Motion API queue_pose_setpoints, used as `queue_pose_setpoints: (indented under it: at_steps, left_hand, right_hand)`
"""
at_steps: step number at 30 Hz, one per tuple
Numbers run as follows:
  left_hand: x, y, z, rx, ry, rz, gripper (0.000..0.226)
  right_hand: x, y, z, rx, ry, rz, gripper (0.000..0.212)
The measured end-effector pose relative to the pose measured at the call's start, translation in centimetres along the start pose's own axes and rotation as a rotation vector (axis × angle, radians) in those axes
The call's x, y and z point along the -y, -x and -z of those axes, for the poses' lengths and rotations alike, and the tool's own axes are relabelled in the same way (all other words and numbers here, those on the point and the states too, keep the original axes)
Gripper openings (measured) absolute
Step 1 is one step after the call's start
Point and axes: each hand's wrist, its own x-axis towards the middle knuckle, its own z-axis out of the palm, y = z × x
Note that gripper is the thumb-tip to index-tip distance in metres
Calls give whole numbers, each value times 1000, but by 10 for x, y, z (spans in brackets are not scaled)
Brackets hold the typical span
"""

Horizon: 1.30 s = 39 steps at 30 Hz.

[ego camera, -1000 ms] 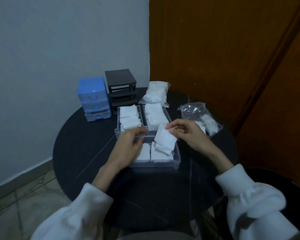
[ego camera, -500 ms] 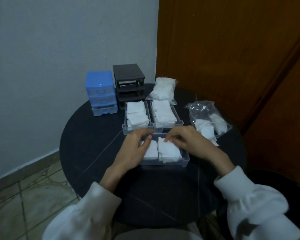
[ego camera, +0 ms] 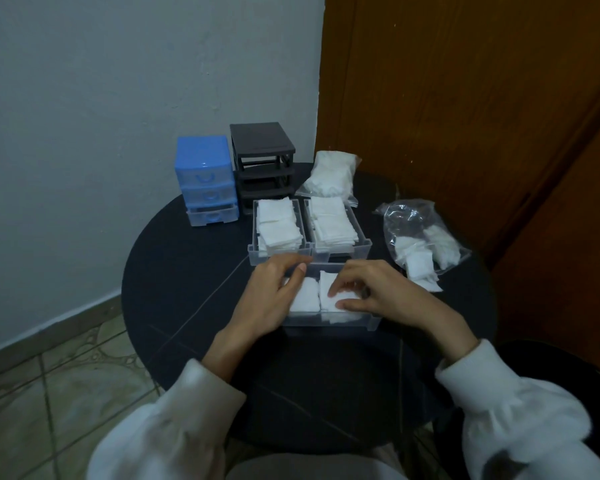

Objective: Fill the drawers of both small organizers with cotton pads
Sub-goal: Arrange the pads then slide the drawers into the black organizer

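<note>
Both hands down in the near drawer (ego camera: 331,318), clear plastic, at the front of the round dark desk (ego camera: 174,271). Left hand (ego camera: 274,296) draped over the drawer's left end, fingers loosely curled on the left stack of cotton pads (ego camera: 305,296), thumb along the rim; pressing rather than gripping, as far as can be told. Right hand (ego camera: 378,296) curled over the right stack, fingertips (ego camera: 336,289) pushing the pads flat, nothing pinched or lifted. Two more drawers, left filled drawer (ego camera: 278,230) and right filled drawer (ego camera: 333,223), heaped with pads just behind, touching side by side. Black organizer (ego camera: 262,157) standing hollow at the back, blue organizer (ego camera: 205,180) beside it with all drawers in. Sealed pad bag (ego camera: 331,174) behind, open pad bag (ego camera: 420,237) to the right with pads spilling from its mouth.

Likely trouble: pads stacked above the rim catching on the black frame and crumpling or jamming when slid home; uneven pressing tipping the light drawer or skating it across the smooth desk; sleeve cuffs sweeping loose pads off the edge
</note>
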Motion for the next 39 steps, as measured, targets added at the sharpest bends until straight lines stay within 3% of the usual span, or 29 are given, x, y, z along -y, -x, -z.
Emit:
queue_pose_setpoints:
  at_steps: [8, 13, 19, 28, 39]
  left_hand:
    - [-3, -1, 2, 22, -29, -12, 28]
    - [-12, -5, 4, 28, -78, -27, 29]
    - [-55, -30, -16, 75, -21, -145, 25]
    - [-100, -81, -81, 318, -81, -158, 40]
    - [-82, -90, -110, 423, -100, -70, 43]
  right_hand:
    - [0, 2, 6, 12, -36, 9, 17]
    - [-7, 19, 17, -170, -149, -38, 13]
    - [-52, 52, 28, -431, -60, -237, 20]
    - [-89, 72, 14, -237, 62, -347, 65]
    - [-90, 70, 11, -250, 125, -356, 56]
